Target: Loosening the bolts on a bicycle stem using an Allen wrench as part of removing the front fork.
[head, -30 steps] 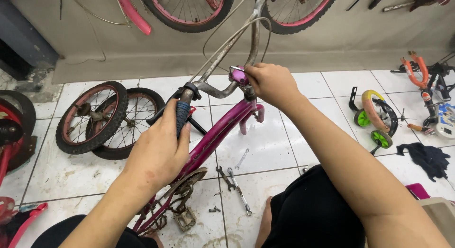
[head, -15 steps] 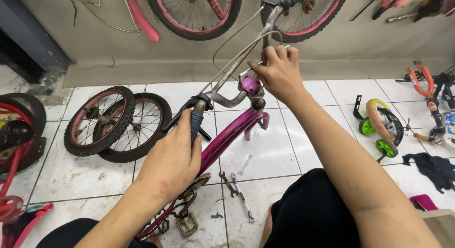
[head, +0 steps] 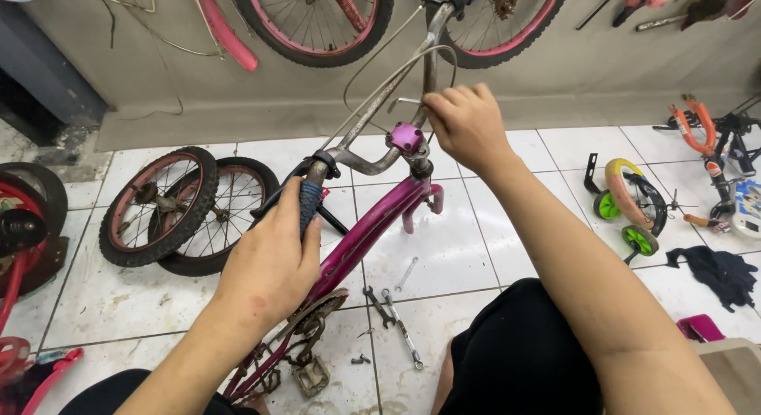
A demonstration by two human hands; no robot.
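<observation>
Left hand (head: pixel 269 264) wraps its grip around the blue handlebar grip (head: pixel 309 205) of a magenta bicycle frame (head: pixel 361 237) standing on the tiled floor (head: pixel 468 240). Right hand (head: pixel 468 126) closes its grip on a hex key (head: pixel 404 102) beside the purple stem (head: pixel 406 136). Wrenches (head: pixel 392 316) lie below the frame.

I see both of my arms bare from the elbows down, with no sleeves, gloves, watch or rings showing. My left hand (head: pixel 273 256) and my right hand (head: pixel 468 126) are uncovered too, the fingernails short and plain. Below my right hand, my lap is covered in black shorts (head: pixel 519 359) of soft plain fabric, and a strip of the same black cloth shows at the bottom edge beneath my left forearm.
</observation>
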